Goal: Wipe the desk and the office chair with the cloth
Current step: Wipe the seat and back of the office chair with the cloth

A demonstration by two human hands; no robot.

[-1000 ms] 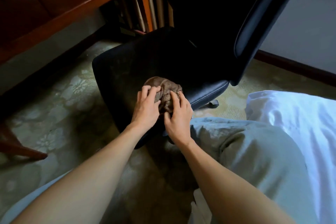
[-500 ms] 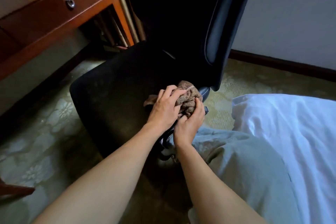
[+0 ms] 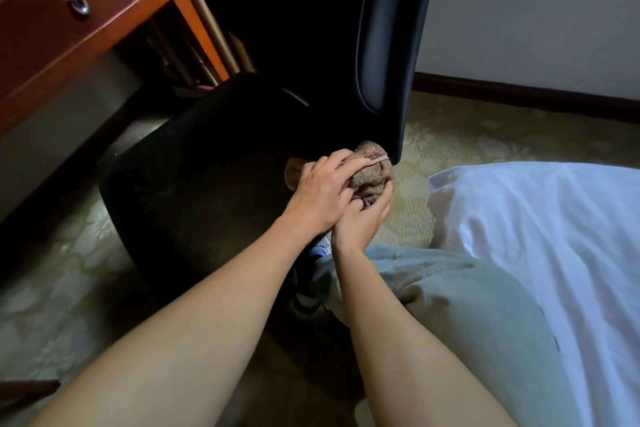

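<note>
A: How much of the office chair (image 3: 207,191) can be read?

B: Little. The black seat is so dark that its surface shows almost no detail, and the backrest (image 3: 381,45) runs out past the top edge. What lies under the seat is too dim to tell.

A: And the desk (image 3: 34,55)?

B: It is cut off in the upper left corner. Only a reddish wooden drawer front with a round metal pull (image 3: 78,5) and part of a leg show; the top is out of view. A white sheet (image 3: 536,253) fills the right side, cut by the frame, with a grey-green trouser leg (image 3: 478,315) beside it.

A: Where is the cloth (image 3: 374,172)?

B: It is bunched into a brown wad at the seat's rear right corner, just beside the lower end of the backrest. The hands cover much of it, and I cannot tell whether it touches the backrest.

A: The hands?

B: The left hand (image 3: 320,192) lies on top, palm down, its fingers curved over the wad and gripping it. The right hand (image 3: 362,224) cups it from beneath at the seat's edge — thumb hooked into the folds, fingers wrapped up the right side. Both forearms reach in from the bottom edge and come close together at the wrists.
</note>
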